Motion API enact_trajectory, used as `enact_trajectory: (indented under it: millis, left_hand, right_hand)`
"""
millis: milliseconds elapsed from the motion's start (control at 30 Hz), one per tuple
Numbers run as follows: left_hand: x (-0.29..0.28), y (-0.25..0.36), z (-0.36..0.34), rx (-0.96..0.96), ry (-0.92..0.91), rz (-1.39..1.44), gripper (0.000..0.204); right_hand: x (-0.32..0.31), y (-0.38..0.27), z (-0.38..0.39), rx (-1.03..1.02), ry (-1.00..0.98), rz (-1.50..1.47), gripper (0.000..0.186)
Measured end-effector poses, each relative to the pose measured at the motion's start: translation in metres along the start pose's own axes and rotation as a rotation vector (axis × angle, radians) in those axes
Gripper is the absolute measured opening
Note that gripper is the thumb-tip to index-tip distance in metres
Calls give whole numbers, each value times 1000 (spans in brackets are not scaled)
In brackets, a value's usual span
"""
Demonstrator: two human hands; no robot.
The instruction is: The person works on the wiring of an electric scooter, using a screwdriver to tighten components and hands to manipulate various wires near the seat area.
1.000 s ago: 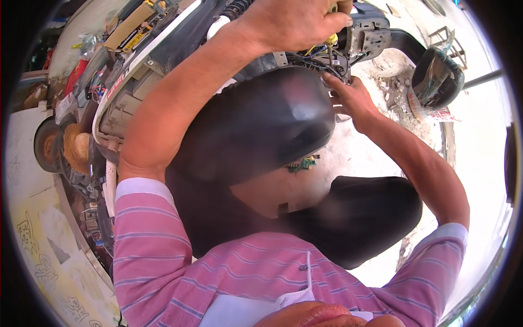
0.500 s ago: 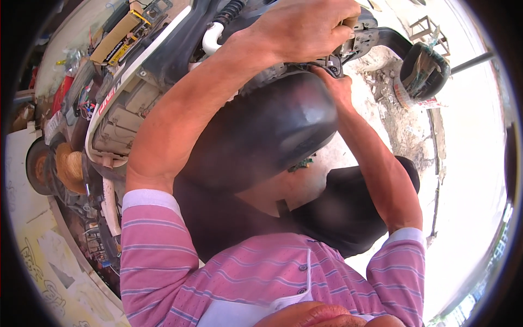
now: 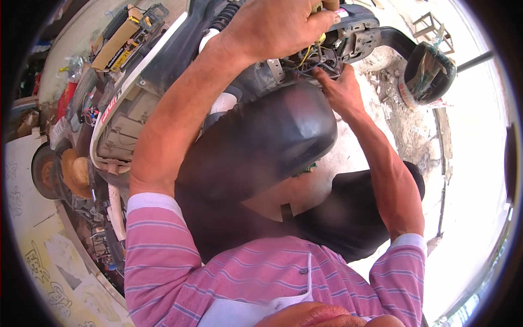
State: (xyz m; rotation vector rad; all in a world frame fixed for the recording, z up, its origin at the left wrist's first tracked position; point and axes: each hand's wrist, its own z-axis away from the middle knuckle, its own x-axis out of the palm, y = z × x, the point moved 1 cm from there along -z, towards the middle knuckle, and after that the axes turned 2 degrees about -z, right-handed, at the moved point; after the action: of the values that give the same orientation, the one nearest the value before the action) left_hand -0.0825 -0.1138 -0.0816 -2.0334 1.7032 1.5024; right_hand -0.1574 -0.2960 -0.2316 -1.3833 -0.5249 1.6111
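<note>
My left hand point(image 3: 278, 30) is closed at the top, over the opened mechanism of a scooter-like vehicle. Between its fingertips something partly yellow point(image 3: 321, 38) shows, too small to make out. Below it, thin yellow and blue wires point(image 3: 308, 54) run among metal parts. My right hand point(image 3: 344, 92) comes from the other side, thumb and finger gripping a metal part point(image 3: 330, 59) at the mechanism's edge. Just under both hands lies a smooth black rounded seat point(image 3: 283, 125). A metal bracket point(image 3: 366, 42) joins a black arm point(image 3: 396, 41) to the right.
A black rounded piece wrapped in clear plastic point(image 3: 430, 73) sits on that arm's end. The vehicle's white-edged panel point(image 3: 117, 136) rises at left. Beyond are a cardboard box point(image 3: 115, 46), a straw hat point(image 3: 77, 173) and piled parts. A small metal frame stool point(image 3: 433, 31) stands far right.
My left hand has shifted left and up, exposing the wires and a yellow piece beneath it. My right hand's thumb and finger now show more plainly at the metal part.
</note>
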Motion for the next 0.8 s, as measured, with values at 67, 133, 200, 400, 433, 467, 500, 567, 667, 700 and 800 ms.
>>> enact_trajectory:
  millis: [67,133,200,400,433,467,500,567,667,700,800]
  left_hand:
    - [-1,-6,-2,90,67,-81,15]
    - [-6,-5,0,129,91,-116,19]
    - [-7,-9,2,115,107,-233,23]
    - [1,-33,-2,-40,-25,-113,20]
    - [1,-41,-7,163,-31,-34,18]
    - [1,-49,-7,366,-38,44,16]
    - [0,-44,-9,396,-49,49,15]
    - [-1,-35,-8,295,-122,178,18]
    - [-6,-30,-4,159,-218,226,24]
    - [-6,-30,-1,97,-176,229,25]
    - [-7,-24,4,170,-8,80,30]
  right_hand:
    - [0,8,-7,-19,3,-4,81]
    - [0,9,-9,-7,-42,0,84]
    - [1,10,-11,-42,-41,50,86]
    - [2,12,-9,-104,22,78,88]
    - [3,4,-5,-98,4,68,87]
    - [4,2,-7,-106,2,73,87]
    - [3,6,-9,-112,-7,71,86]
    - [0,11,-12,-113,-11,74,86]
    - [-2,11,-13,-115,-28,62,85]
    - [-2,11,-14,-104,-43,66,86]
    - [0,10,-13,-90,-29,118,82]
